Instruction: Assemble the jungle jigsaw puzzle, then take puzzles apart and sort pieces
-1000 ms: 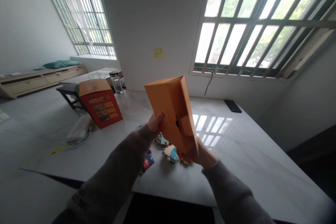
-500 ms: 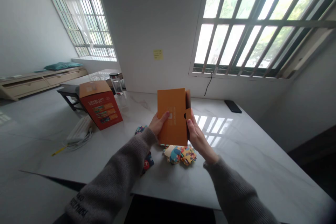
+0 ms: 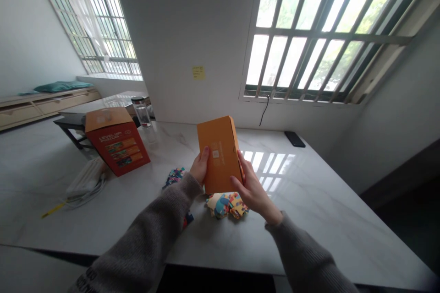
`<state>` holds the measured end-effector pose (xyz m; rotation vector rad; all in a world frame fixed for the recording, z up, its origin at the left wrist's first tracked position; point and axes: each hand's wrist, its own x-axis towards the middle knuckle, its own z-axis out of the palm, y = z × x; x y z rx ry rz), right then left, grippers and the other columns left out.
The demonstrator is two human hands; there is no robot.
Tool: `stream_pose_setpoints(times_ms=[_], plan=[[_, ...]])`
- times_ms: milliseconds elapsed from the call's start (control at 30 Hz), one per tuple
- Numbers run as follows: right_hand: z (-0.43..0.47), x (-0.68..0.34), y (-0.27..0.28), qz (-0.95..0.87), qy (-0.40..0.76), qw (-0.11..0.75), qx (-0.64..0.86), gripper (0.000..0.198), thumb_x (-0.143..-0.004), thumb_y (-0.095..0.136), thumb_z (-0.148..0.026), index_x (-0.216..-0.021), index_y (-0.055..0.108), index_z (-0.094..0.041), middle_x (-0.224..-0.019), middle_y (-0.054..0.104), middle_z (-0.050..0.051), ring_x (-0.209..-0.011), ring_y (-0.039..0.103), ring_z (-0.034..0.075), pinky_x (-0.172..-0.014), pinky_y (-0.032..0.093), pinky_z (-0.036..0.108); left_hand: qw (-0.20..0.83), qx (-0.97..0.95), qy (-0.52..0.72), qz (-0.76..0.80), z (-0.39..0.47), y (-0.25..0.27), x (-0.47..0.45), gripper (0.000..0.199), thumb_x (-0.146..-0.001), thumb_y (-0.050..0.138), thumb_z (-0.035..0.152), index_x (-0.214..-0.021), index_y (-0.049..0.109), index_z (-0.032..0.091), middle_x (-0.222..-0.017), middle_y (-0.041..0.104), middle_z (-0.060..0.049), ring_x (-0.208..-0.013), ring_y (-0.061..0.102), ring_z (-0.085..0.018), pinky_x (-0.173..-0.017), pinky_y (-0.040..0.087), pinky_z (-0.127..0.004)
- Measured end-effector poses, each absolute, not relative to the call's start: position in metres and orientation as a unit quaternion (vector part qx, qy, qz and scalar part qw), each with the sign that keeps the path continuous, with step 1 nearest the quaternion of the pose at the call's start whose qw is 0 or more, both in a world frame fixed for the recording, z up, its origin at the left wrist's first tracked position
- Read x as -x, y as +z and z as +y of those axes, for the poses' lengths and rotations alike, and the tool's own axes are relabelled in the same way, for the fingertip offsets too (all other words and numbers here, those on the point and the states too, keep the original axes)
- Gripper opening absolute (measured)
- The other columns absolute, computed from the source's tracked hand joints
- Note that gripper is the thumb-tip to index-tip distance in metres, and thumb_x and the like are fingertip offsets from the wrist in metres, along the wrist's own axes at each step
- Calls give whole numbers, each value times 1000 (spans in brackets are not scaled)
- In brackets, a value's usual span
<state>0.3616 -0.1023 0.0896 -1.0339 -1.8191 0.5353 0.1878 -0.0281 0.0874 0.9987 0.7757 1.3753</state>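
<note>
An orange cardboard box (image 3: 220,160) is held up above the table, tilted a little, its broad printed face toward me. My left hand (image 3: 200,165) grips its left edge, thumb on the face. On the right edge, my right hand (image 3: 252,187) is closed around the box, beside its side flap, which lies shut. Below the box, colourful jigsaw pieces (image 3: 227,205) lie in a heap on the white marbled table (image 3: 309,219). More puzzle pieces (image 3: 174,176) show to the left, partly behind my left sleeve.
A large red puzzle box (image 3: 118,146) stands at the left, with a white power strip (image 3: 85,178) and its cord in front. Behind it is a glass bottle (image 3: 141,113). A black phone (image 3: 294,139) lies near the wall at the right.
The flap on the box's right side stood open and is now closed. The box has tilted to the left, and my right hand has shifted onto its lower right edge. My view has turned slightly right.
</note>
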Motion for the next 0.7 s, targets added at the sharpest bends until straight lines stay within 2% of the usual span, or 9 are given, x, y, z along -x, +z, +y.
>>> stream_pose_setpoints(times_ms=[100, 200, 300, 400, 600, 700], plan=[[-102, -388, 85, -713, 147, 513, 454, 62, -98, 45, -34, -156, 24, -33, -143, 43, 8, -132, 43, 26, -112, 39, 47, 469, -560, 550, 406, -28, 84, -184, 54, -77, 71, 50, -117, 63, 15, -124, 61, -15, -114, 60, -29, -97, 50, -42], [-93, -433, 81, -697, 14, 473, 539, 55, -96, 46, -35, -150, 39, -33, -140, 46, 9, -126, 46, 29, -106, 41, 48, 377, -650, 501, 430, -33, 86, -176, 49, -77, 68, 37, -122, 60, 19, -129, 51, -13, -116, 57, -28, -92, 51, -42], [-83, -479, 75, -678, -133, 326, 645, 46, -96, 46, -34, -141, 54, -31, -139, 47, 13, -115, 48, 33, -96, 41, 49, 372, -670, 485, 421, -38, 87, -166, 40, -82, 59, 35, -118, 60, 19, -125, 49, -12, -111, 60, -25, -91, 52, -41], [-80, -506, 66, -661, -220, 217, 684, 41, -96, 45, -30, -133, 61, -30, -137, 50, 13, -109, 46, 32, -90, 36, 46, 388, -661, 486, 420, -38, 85, -159, 37, -83, 58, 36, -115, 60, 18, -124, 48, -12, -108, 61, -25, -90, 52, -42], [-85, -499, 39, -685, -257, 127, 670, 40, -93, 48, -20, -129, 62, -30, -147, 44, 10, -123, 37, 34, -94, 29, 48, 387, -663, 487, 417, -36, 78, -158, 35, -84, 57, 37, -114, 59, 18, -124, 49, -12, -107, 62, -24, -89, 54, -40], [-89, -488, 25, -701, -246, 96, 662, 31, -92, 49, -23, -118, 66, -26, -147, 45, 12, -121, 39, 34, -94, 29, 49, 376, -668, 487, 418, -37, 79, -159, 34, -84, 57, 36, -113, 60, 18, -124, 48, -11, -106, 62, -23, -89, 54, -39]])
